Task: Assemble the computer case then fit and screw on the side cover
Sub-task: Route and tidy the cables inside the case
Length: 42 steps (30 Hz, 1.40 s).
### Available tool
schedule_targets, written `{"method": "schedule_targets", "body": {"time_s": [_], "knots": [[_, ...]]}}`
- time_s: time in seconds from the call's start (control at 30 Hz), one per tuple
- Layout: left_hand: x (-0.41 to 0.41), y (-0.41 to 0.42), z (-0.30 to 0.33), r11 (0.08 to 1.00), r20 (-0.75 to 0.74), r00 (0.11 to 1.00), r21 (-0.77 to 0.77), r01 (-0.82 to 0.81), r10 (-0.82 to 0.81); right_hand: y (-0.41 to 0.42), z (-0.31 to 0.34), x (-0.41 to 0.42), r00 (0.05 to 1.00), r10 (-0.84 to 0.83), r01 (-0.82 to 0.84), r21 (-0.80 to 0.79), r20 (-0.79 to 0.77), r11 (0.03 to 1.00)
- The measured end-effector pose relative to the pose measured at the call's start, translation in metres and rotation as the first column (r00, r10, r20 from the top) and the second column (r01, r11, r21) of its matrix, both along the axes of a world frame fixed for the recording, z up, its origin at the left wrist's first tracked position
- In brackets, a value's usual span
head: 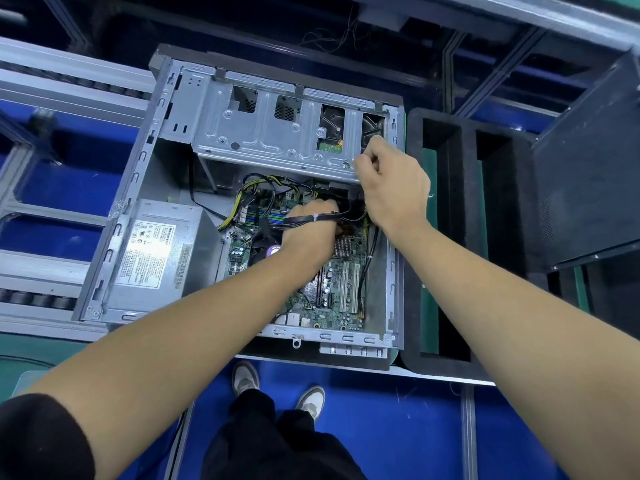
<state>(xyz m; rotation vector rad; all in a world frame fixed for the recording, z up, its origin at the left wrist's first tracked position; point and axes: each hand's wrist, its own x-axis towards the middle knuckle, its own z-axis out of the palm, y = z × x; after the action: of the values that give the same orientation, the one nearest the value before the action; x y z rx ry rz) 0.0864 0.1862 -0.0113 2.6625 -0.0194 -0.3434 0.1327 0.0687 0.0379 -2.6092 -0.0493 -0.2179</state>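
An open grey computer case (pixel 114 233) lies on its side, its green motherboard (pixel 332 299) and silver power supply (pixel 156 251) exposed. A grey metal drive cage (pixel 263 133) spans the top of the case. My left hand (pixel 311 230) reaches in over the motherboard, fingers curled among the black cable bundle (pixel 311 218), which runs across its back. My right hand (pixel 391 181) grips the right lower edge of the drive cage, fingers curled over it. The black side cover (pixel 588 168) stands leaning at the right.
A black foam tray (pixel 450 237) with deep slots sits right of the case. Roller conveyor rails (pixel 52 88) run along the left. My shoes (pixel 277 386) stand on a blue floor below the bench edge.
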Motion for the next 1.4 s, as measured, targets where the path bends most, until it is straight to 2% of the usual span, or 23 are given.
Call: {"method": "schedule_targets", "body": {"time_s": [0.1,0.37,0.5,0.6,0.8,0.93,1.07,1.13,1.33,1.4], "knots": [[0.006,-0.005,0.0,0.993,-0.046,0.997,-0.096,-0.063,0.059,0.0,-0.001,-0.001,1.0,-0.011,0.011,0.047,0.0,0.999],[0.021,-0.015,-0.01,0.974,-0.171,0.981,-0.191,-0.125,0.092,0.0,0.001,-0.001,1.0,-0.009,0.008,0.057,0.012,0.998],[0.027,-0.022,-0.02,0.905,-0.287,0.934,-0.303,-0.298,0.211,-0.001,0.002,-0.002,1.0,-0.01,0.009,0.055,0.012,0.998],[0.026,-0.024,-0.028,0.897,-0.341,0.919,-0.315,-0.311,0.199,-0.001,0.002,-0.003,1.0,-0.012,0.011,0.054,0.014,0.998],[0.032,-0.032,-0.027,0.923,-0.296,0.941,-0.292,-0.25,0.161,-0.001,0.001,-0.002,0.999,-0.009,0.007,0.045,0.032,0.999],[0.031,-0.032,-0.028,0.965,-0.245,0.967,-0.227,-0.132,0.074,-0.001,0.0,-0.002,1.0,-0.012,0.01,0.043,0.027,0.999],[0.031,-0.035,-0.027,0.984,-0.139,0.985,-0.157,0.082,-0.104,0.0,0.0,-0.001,1.0,-0.011,0.01,0.033,0.024,0.999],[0.033,-0.035,-0.024,0.983,-0.127,0.981,-0.126,0.132,-0.148,-0.001,0.0,-0.001,1.0,-0.01,0.01,0.024,0.022,1.0],[0.035,-0.032,-0.017,0.969,-0.109,0.965,-0.104,0.226,-0.237,0.0,0.001,-0.002,1.0,-0.009,0.009,0.036,0.011,0.999],[0.033,-0.03,-0.015,0.977,-0.127,0.97,-0.065,0.202,-0.209,0.0,0.0,-0.002,1.0,-0.006,0.005,0.044,0.014,0.999]]}}
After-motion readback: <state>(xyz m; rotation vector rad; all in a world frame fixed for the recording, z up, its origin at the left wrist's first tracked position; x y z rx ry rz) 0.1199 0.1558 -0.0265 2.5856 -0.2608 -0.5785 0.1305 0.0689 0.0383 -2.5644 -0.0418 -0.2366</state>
